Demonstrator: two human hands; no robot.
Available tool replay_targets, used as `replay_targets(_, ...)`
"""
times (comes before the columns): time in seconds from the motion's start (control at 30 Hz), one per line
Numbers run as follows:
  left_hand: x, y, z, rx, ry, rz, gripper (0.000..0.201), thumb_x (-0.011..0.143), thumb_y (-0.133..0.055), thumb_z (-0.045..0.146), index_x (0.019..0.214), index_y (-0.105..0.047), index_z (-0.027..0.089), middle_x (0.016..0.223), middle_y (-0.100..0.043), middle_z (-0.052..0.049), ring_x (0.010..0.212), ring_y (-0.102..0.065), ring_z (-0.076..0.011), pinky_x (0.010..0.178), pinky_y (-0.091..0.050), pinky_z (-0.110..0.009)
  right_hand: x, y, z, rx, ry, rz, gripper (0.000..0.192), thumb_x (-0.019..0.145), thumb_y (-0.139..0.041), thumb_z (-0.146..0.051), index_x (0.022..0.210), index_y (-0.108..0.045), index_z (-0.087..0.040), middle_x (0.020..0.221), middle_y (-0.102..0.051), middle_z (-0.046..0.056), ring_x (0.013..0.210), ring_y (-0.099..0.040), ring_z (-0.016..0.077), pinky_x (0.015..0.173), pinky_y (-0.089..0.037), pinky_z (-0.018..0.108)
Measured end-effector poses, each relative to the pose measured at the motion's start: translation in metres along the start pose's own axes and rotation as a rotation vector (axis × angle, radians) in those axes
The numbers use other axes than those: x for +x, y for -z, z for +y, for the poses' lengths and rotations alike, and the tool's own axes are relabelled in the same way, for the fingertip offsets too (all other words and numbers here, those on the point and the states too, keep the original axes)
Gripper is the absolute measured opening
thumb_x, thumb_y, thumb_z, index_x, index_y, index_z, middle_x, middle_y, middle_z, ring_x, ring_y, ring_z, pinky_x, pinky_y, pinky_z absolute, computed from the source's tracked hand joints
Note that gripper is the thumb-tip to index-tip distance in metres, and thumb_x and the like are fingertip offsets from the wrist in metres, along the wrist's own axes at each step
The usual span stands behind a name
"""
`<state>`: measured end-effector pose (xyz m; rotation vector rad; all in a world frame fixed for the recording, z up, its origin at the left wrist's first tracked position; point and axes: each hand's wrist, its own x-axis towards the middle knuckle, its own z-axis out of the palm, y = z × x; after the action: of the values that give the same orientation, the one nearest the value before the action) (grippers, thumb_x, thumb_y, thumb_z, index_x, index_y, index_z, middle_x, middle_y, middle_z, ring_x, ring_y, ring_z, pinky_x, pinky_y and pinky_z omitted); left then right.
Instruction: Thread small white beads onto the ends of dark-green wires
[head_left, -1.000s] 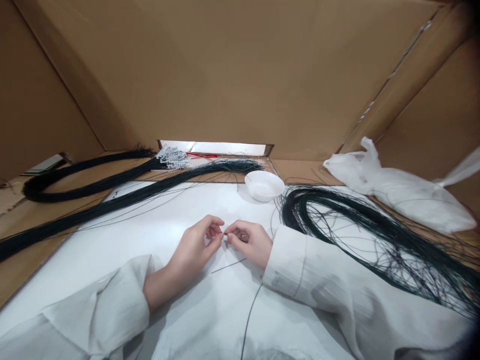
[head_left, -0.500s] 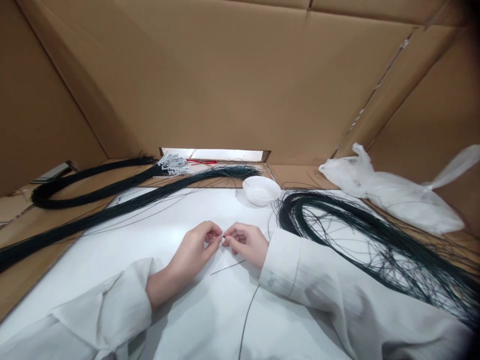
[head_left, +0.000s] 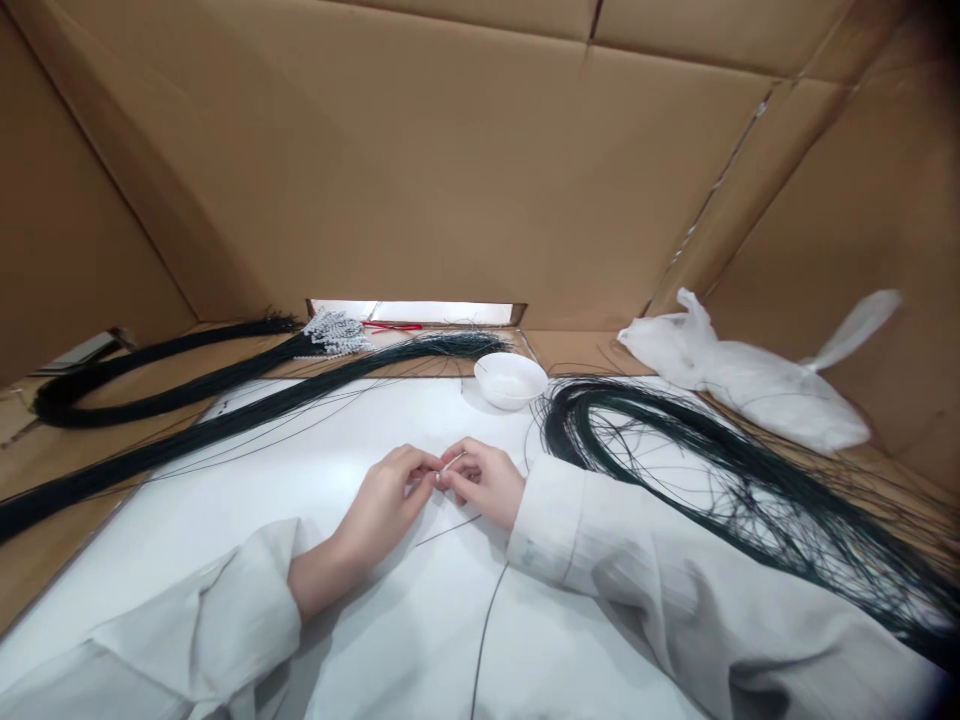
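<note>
In the middle of the white work surface (head_left: pixel 360 430), my two hands meet at the fingertips. My left hand (head_left: pixel 390 492) pinches with thumb and index finger at a tiny whitish piece (head_left: pixel 438 477), too small to make out clearly. Close against it, my right hand (head_left: pixel 484 483) is also closed in a pinch, and a short pale line shows across its fingers. A thin dark cord (head_left: pixel 448 530) comes out from under the right hand. Another length of dark cord (head_left: pixel 486 640) runs from the right cuff to the bottom edge. The grip on the cord is partly hidden.
A white bowl (head_left: pixel 511 380) stands beyond my hands. Dark cord bundles lie at left (head_left: pixel 225 410) and right (head_left: pixel 720 450), one left bundle with white beaded ends (head_left: pixel 334 333). A white plastic bag (head_left: pixel 772 385) sits at back right. Cardboard walls (head_left: pixel 420 170) enclose the surface.
The view has shifted slightly, moving the surroundings left in the picture. My right fingers have changed position a little, and a pale line now shows across them. Both hands stay pinched together.
</note>
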<state>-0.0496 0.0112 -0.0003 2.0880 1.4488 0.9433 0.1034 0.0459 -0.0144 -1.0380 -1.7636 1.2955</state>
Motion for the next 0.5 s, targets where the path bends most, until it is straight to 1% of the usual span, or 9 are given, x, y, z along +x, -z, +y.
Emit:
replay_targets(0.13, -0.0020, 0.0009, 0.0026, -0.064, 0.044, 0.020, 0.018, 0.080, -0.043, 0.018, 0.091, -0.056, 0.019, 0.082, -0.061, -0.001, 0.075, -0.056, -0.0143, 0.067, -0.041, -0.024, 0.0009, 0.0005, 0.0014, 0.015, -0.020, -0.012, 0.016, 0.071, -0.055, -0.021, 0.085, -0.058, -0.014, 0.066, -0.064, 0.002, 0.045, -0.051, 0.0074, 0.046, -0.043, 0.020)
replay_targets(0.23, -0.0026, 0.0021, 0.0039, -0.105, 0.071, 0.033, 0.019, 0.078, -0.045, 0.017, 0.096, -0.053, 0.021, 0.083, -0.061, 0.000, 0.076, -0.056, -0.0135, 0.071, -0.041, -0.023, 0.0017, 0.0016, 0.0027, -0.019, -0.028, -0.041, 0.015, 0.071, -0.053, -0.019, 0.082, -0.062, -0.013, 0.066, -0.063, 0.003, 0.044, -0.050, 0.0066, 0.045, -0.042, 0.020)
replay_targets(0.37, -0.0006, 0.0039, 0.0046, -0.131, 0.089, 0.024, 0.018, 0.077, -0.046, 0.016, 0.092, -0.054, 0.021, 0.080, -0.061, 0.001, 0.075, -0.055, -0.0124, 0.070, -0.040, -0.022, 0.0030, 0.0022, 0.0036, -0.066, -0.012, -0.029, 0.011, 0.067, -0.054, -0.013, 0.075, -0.061, -0.013, 0.061, -0.060, 0.001, 0.044, -0.048, 0.0064, 0.043, -0.039, 0.018)
replay_targets(0.5, 0.0023, 0.0044, 0.0046, -0.144, 0.123, 0.024, 0.015, 0.076, -0.046, 0.016, 0.087, -0.055, 0.020, 0.068, -0.057, 0.003, 0.064, -0.051, -0.0115, 0.062, -0.038, -0.021, 0.0034, 0.0010, 0.0027, -0.108, 0.026, -0.002, 0.003, 0.066, -0.055, -0.014, 0.069, -0.056, -0.014, 0.056, -0.057, -0.001, 0.045, -0.048, 0.0067, 0.043, -0.037, 0.017)
